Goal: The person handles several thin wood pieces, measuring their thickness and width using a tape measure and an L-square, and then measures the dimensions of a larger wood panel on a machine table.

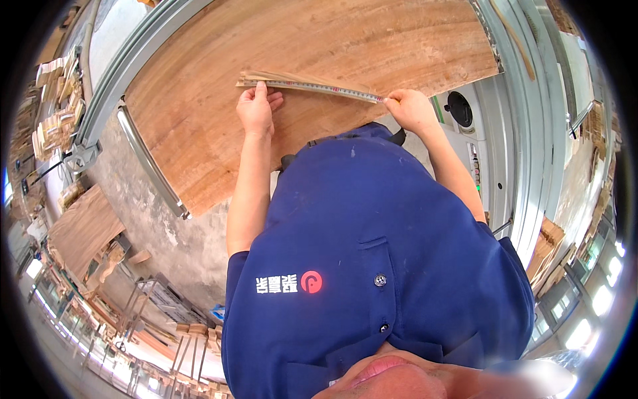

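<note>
A steel measuring tape (325, 88) is stretched nearly level between my two hands, its marked face up. My left hand (256, 113) holds its left end, thumb on top against the thin wooden strips (292, 76). My right hand (413, 111) is closed on the right end of the tape, fingers pinched together. The strips lie alongside the tape on a wide brown wooden board (412, 40). No tape case shows.
A metal rail (143, 56) curves past the board's left side, with a metal bar (149, 159) beside it. On the right stands a machine frame (548, 133) with a button panel (474, 163). Stacked wood (60, 133) and boards (86, 229) are at the left.
</note>
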A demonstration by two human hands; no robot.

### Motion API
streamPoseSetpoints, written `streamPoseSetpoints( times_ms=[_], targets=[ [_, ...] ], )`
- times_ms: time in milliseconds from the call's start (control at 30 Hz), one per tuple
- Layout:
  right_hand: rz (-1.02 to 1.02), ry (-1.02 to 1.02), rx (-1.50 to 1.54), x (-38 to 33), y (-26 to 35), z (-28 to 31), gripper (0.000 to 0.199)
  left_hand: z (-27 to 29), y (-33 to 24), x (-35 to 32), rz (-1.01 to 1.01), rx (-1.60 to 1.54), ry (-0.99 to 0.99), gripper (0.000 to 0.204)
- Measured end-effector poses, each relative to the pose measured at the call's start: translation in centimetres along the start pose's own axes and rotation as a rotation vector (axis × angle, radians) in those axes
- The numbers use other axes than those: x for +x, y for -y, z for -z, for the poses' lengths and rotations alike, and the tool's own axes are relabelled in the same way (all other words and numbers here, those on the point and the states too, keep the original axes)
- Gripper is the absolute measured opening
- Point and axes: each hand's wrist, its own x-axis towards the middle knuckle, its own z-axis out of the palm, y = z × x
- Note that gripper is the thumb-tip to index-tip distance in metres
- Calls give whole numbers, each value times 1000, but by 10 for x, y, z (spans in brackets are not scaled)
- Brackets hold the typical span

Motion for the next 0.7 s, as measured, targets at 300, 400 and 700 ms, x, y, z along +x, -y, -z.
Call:
streamPoseSetpoints(
  times_ms=[300, 400, 700],
  targets=[
    [243, -58, 19, 24, -2, 19, 39, -17, 3, -16, 12, -20, -75, 28],
    [97, -40, 126, 36, -3, 19, 34, -27, -10, -21, 119, -158, -137, 32],
    [348, 38, 202, 90, 44, 68, 23, -5, 3, -76, 109, -205, 86, 19]
  ],
)
